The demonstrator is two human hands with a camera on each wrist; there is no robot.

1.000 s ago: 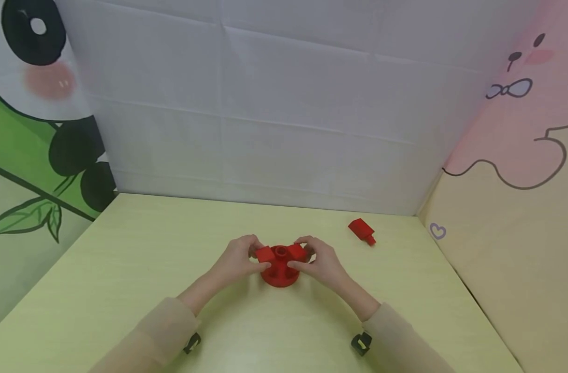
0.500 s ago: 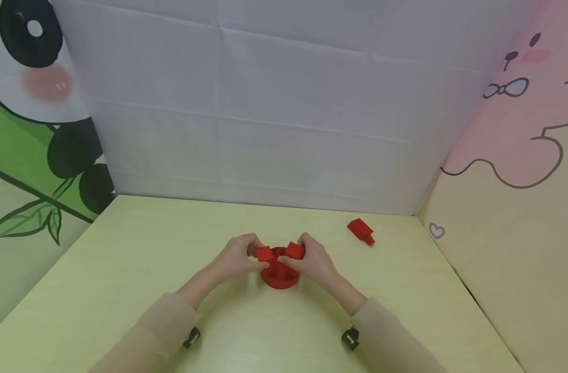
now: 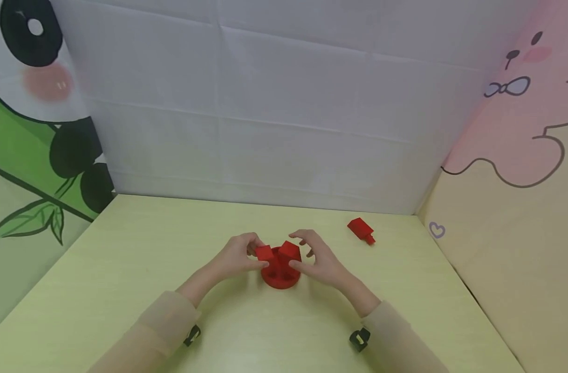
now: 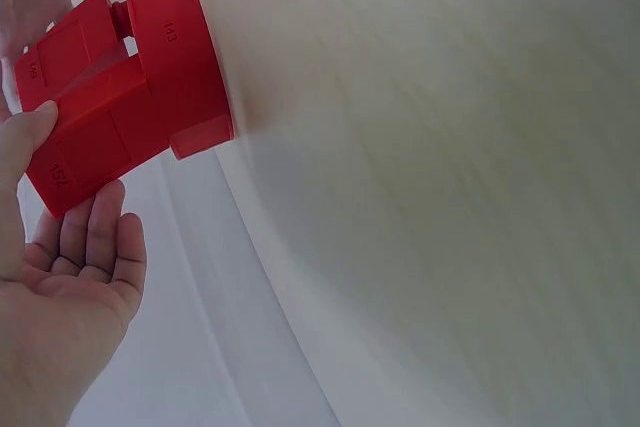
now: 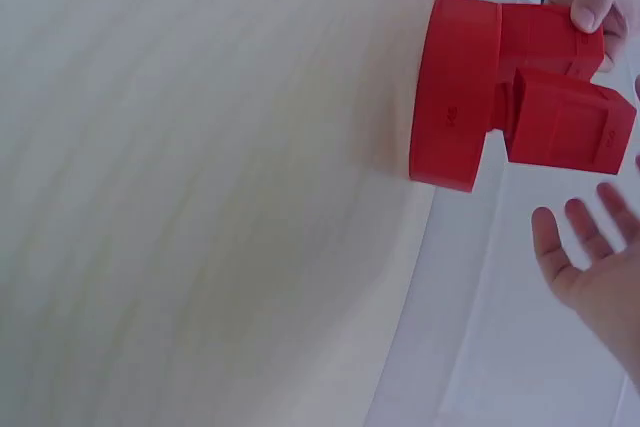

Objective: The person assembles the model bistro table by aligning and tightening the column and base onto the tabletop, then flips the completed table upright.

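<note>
A round red base [image 3: 281,280], numbered on its side in the left wrist view, stands on the table with two red blocks set in its top. My left hand [image 3: 237,255] pinches the left block [image 4: 95,147] between thumb and fingers. The right block [image 5: 570,122] leans outward on a narrow neck that meets the base. Around it my right hand [image 3: 322,261] has its fingers spread. The right wrist view shows those fingers apart from the block; the thumb is out of sight there, and in the head view it lies by the block's edge.
A third red block [image 3: 360,230] with a narrow stub lies at the back right of the pale yellow table [image 3: 172,223]. A white cloth wall [image 3: 274,129] closes off the back, and printed panels flank both sides.
My right hand gripped the right block and moved it slightly left and turned it. Now its fingers have loosened and drawn back from the block. The left hand has stayed nearly still.
</note>
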